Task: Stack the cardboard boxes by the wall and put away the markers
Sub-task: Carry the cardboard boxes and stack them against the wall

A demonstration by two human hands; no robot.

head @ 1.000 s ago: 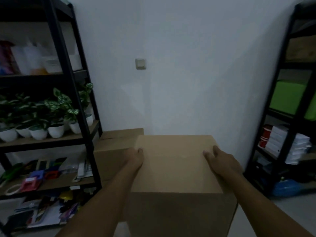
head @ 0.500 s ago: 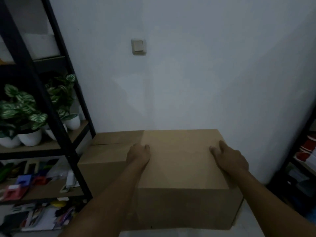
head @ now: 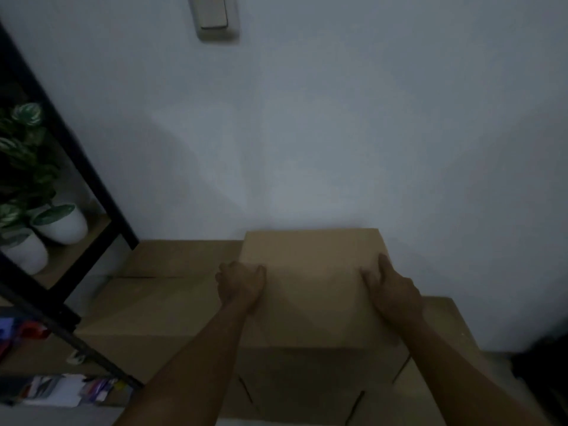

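**Upper box being seated against the wall**

The left hand (head: 241, 282) is curled over the near-left edge of the upper cardboard box (head: 310, 287), and the right hand (head: 392, 290) is pressed flat against its right edge with the fingers pointing toward the wall (head: 307, 133). The box is thus clamped between the two hands, which are held apart by its width. Its far edge is seen at or very near the wall; whether it actually touches cannot be told.

Beneath it, a wider lower cardboard box (head: 153, 312) is visible, extending out to the left and also showing to the right and near side of the upper one. Whether this is one box or several cannot be told from this view. No markers can be made out with any certainty.

To the left, a black shelving rack (head: 92, 186) is seen, with white plant pots (head: 63, 224) on a far shelf and blurred coloured items lower down. A wall switch (head: 215, 16) is mounted high above the boxes.

The step in hand is judged to be the setting down and squaring of the upper box. It is best done by sliding the box flush to the wall, keeping its weight fully supported by the surface below, and releasing only once no rocking is felt. An overhang on the right should be avoided.
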